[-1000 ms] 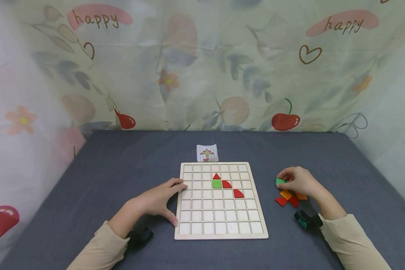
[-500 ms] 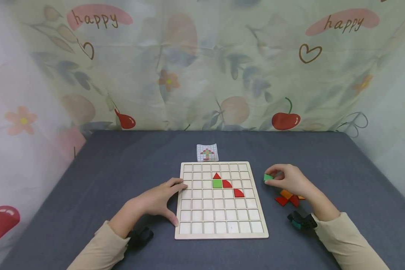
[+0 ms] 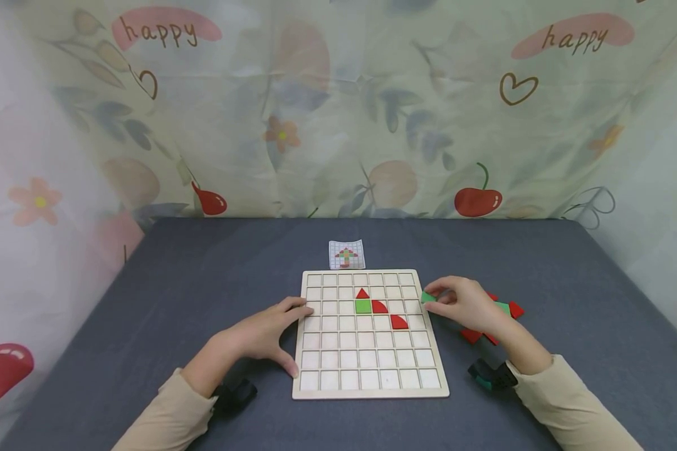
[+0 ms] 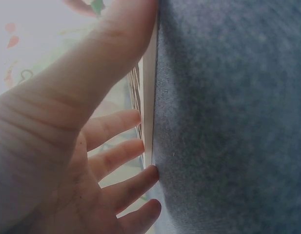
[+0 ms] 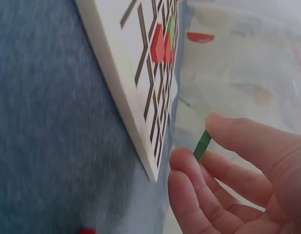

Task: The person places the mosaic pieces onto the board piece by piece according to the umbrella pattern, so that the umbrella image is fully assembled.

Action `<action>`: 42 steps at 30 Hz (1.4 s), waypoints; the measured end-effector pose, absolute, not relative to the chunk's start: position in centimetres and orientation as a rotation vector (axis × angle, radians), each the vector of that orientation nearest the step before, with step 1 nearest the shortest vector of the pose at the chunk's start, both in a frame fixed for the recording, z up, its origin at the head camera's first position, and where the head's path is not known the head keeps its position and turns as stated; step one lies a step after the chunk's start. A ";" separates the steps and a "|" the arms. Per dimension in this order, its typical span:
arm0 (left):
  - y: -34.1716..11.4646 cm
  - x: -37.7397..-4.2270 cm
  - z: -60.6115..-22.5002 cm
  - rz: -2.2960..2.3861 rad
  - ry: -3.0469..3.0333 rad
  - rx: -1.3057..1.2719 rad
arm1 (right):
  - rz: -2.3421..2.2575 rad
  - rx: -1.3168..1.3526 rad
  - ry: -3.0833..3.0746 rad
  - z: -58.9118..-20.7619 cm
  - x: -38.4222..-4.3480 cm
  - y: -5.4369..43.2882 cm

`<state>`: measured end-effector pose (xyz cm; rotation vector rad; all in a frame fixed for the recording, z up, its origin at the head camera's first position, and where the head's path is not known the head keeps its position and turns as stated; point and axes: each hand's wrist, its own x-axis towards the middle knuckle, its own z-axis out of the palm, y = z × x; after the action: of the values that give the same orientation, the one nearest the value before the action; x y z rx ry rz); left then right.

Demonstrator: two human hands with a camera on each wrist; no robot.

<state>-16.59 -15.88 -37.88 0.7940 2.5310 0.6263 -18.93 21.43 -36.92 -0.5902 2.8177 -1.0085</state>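
The left hand is spread, its thumb and fingertips at the left edge of the gridded board on the worktop. The right hand pinches 1 green tile near the board's right edge. I see 3 red pieces and 1 green square on the grid.

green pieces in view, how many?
3 visible: a green square on the board, a green piece pinched in the right hand, and another green piece among the loose pieces. More may be hidden behind the right hand.
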 end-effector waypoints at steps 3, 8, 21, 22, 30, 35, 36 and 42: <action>-15.9 -16.6 -37.9 0.629 2.530 0.790 | -1.012 -0.610 2.810 -36.9 -18.7 20.8; -15.9 -16.7 -38.0 0.633 2.528 0.788 | -0.987 -0.650 2.813 -37.0 -18.4 19.6; -15.9 -16.7 -38.3 0.634 2.534 0.789 | -0.977 -0.706 2.740 -37.0 -18.0 17.3; -15.9 -16.7 -38.3 0.631 2.535 0.792 | -0.979 -0.710 2.733 -37.0 -17.9 17.2; -15.9 -16.7 -38.3 0.630 2.537 0.795 | -0.986 -0.794 2.705 -37.4 -18.0 16.5; -15.9 -16.7 -38.2 0.629 2.533 0.804 | -0.980 -0.826 2.709 -37.6 -18.0 15.9; -15.9 -16.7 -38.2 0.629 2.533 0.803 | -0.978 -0.820 2.711 -37.6 -18.0 15.8; -15.9 -16.7 -38.3 0.627 2.534 0.790 | -0.942 -0.809 2.731 -37.6 -17.9 15.2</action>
<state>-16.72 -15.92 -38.28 0.7903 2.5343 0.6273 -17.93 15.20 -37.59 -0.8093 2.7310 -0.9423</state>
